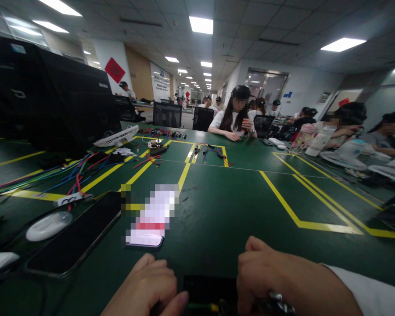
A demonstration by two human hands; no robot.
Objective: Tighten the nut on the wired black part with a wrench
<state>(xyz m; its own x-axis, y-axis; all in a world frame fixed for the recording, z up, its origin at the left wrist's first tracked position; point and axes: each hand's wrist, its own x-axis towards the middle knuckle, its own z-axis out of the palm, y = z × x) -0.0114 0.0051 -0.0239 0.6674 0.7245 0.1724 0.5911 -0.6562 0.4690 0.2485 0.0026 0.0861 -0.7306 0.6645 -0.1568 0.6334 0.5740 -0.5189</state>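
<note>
My left hand point(151, 287) is at the bottom edge, its fingers curled and the thumb toward the middle. A thin green wire with a yellow part point(213, 307) shows beside that thumb; whether the hand grips it I cannot tell. My right hand point(266, 274) is bent downward with closed fingers, and what they hold is hidden. Under its palm shows a dark object with a shiny metal part point(277, 298). Between both hands lies a black flat thing point(209, 285), cut off by the frame. Just beyond my left hand lies a phone with a lit, blurred screen point(151, 219).
On the green table point(224, 206) with yellow tape lines lie a dark phone point(82, 232), a white mouse point(49, 226) and colored wires point(75, 175). Black computer cases point(69, 92) stand left. Wire pieces point(210, 151) lie farther off. A person point(235, 116) sits opposite; others sit right.
</note>
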